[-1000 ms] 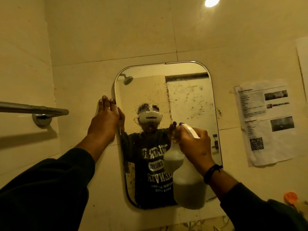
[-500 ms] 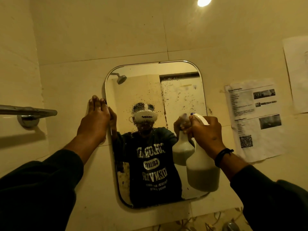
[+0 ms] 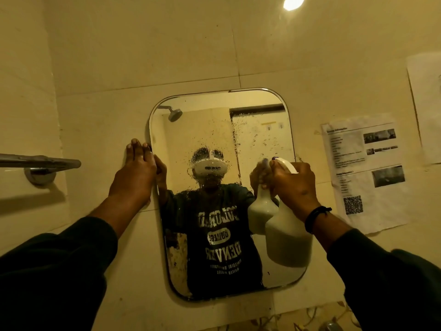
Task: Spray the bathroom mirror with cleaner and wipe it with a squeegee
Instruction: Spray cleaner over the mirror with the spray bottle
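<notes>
A rounded rectangular mirror (image 3: 257, 130) hangs on the tiled wall, its upper middle speckled with spray droplets. My right hand (image 3: 293, 185) grips the neck of a white spray bottle (image 3: 288, 242) in front of the mirror's right edge, nozzle pointing at the glass. My left hand (image 3: 136, 173) lies flat against the wall and the mirror's left edge, fingers up, holding nothing. No squeegee is in view.
A chrome towel bar (image 3: 40, 163) juts from the left wall. A printed sheet with a QR code (image 3: 365, 173) is stuck right of the mirror, another paper (image 3: 427, 101) further right. A tap top (image 3: 330, 327) shows at the bottom edge.
My right hand has carried the spray bottle from the mirror's lower middle to its right edge and slightly up. My left hand stays on the mirror's left edge.
</notes>
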`<control>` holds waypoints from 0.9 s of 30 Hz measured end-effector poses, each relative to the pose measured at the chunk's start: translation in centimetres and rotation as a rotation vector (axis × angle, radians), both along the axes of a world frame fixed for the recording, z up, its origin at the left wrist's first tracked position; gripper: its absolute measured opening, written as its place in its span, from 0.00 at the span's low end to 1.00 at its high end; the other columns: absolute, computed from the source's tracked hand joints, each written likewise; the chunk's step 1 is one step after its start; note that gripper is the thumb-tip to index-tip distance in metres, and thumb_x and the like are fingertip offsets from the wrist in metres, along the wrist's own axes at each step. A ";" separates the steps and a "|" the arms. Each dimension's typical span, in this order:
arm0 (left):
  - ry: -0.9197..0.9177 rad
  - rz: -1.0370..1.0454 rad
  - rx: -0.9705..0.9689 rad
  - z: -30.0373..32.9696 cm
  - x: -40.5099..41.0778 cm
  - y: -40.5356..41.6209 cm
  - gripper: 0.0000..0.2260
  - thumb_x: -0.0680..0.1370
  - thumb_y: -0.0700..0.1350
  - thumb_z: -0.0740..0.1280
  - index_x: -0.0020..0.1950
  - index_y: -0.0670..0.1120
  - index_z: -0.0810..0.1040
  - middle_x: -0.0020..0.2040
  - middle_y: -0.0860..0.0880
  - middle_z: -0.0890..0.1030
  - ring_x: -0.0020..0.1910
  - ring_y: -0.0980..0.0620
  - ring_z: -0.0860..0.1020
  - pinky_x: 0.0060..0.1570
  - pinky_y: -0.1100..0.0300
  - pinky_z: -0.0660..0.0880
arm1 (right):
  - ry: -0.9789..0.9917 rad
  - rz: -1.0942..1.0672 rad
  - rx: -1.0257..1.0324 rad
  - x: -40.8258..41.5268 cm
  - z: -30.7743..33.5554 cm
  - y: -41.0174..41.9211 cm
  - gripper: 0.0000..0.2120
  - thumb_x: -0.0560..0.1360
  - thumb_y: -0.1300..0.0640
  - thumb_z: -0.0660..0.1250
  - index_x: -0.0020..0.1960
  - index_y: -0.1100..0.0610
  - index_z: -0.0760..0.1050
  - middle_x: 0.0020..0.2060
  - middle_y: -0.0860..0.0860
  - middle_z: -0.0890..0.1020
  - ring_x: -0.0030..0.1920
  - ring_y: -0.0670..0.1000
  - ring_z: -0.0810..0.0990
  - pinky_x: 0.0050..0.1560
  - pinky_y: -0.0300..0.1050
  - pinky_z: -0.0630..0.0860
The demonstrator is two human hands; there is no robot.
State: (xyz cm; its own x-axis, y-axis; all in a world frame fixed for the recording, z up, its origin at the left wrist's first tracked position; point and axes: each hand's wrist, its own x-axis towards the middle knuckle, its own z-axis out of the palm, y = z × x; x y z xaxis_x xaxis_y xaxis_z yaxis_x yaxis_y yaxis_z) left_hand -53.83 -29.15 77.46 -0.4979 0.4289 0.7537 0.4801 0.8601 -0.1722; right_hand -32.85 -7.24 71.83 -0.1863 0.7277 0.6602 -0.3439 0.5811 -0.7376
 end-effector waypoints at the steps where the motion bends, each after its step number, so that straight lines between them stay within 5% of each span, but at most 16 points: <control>1: -0.002 -0.001 0.000 0.0 0.0 0.0 0.54 0.67 0.37 0.78 0.79 0.39 0.40 0.78 0.36 0.40 0.78 0.39 0.41 0.70 0.48 0.65 | -0.003 0.019 -0.018 -0.1 0.2 0.0 0.09 0.77 0.56 0.69 0.38 0.55 0.77 0.32 0.51 0.81 0.32 0.45 0.83 0.34 0.38 0.81; 6: -0.004 -0.008 0.003 0.0 0.1 -0.1 0.54 0.67 0.37 0.78 0.79 0.39 0.40 0.78 0.36 0.40 0.78 0.39 0.41 0.71 0.48 0.64 | 0.010 -0.005 0.044 -0.1 1.4 -0.8 0.16 0.78 0.55 0.68 0.32 0.52 0.74 0.27 0.48 0.78 0.26 0.43 0.78 0.31 0.34 0.75; 13: -0.006 -0.010 0.006 0.1 0.2 0.0 0.53 0.68 0.35 0.77 0.79 0.38 0.40 0.78 0.36 0.40 0.78 0.39 0.42 0.68 0.49 0.68 | 0.040 0.028 -0.009 -0.4 2.2 -1.1 0.14 0.77 0.55 0.68 0.34 0.51 0.69 0.32 0.49 0.76 0.33 0.49 0.76 0.39 0.45 0.77; 21: -0.001 -0.001 0.000 0.1 -0.2 0.1 0.56 0.65 0.37 0.79 0.79 0.39 0.41 0.78 0.36 0.41 0.78 0.38 0.43 0.69 0.48 0.67 | 0.051 0.096 0.125 -0.5 2.7 -2.1 0.17 0.79 0.58 0.66 0.31 0.55 0.74 0.20 0.43 0.76 0.23 0.40 0.77 0.23 0.26 0.69; 27: 0.014 -0.008 -0.005 0.1 0.0 -0.1 0.56 0.65 0.38 0.80 0.79 0.39 0.42 0.78 0.36 0.42 0.78 0.38 0.44 0.67 0.48 0.68 | 0.018 0.079 0.187 -1.3 2.5 -2.7 0.14 0.79 0.55 0.66 0.34 0.54 0.77 0.28 0.50 0.80 0.27 0.43 0.80 0.31 0.37 0.80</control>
State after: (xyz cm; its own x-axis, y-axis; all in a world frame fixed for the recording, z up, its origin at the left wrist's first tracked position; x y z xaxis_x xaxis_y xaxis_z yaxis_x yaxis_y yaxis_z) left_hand -53.87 -29.22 77.54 -0.4836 0.4369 0.7584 0.4845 0.8553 -0.1838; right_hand -34.17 -9.91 74.34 -0.2247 0.5756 0.7863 -0.4061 0.6782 -0.6125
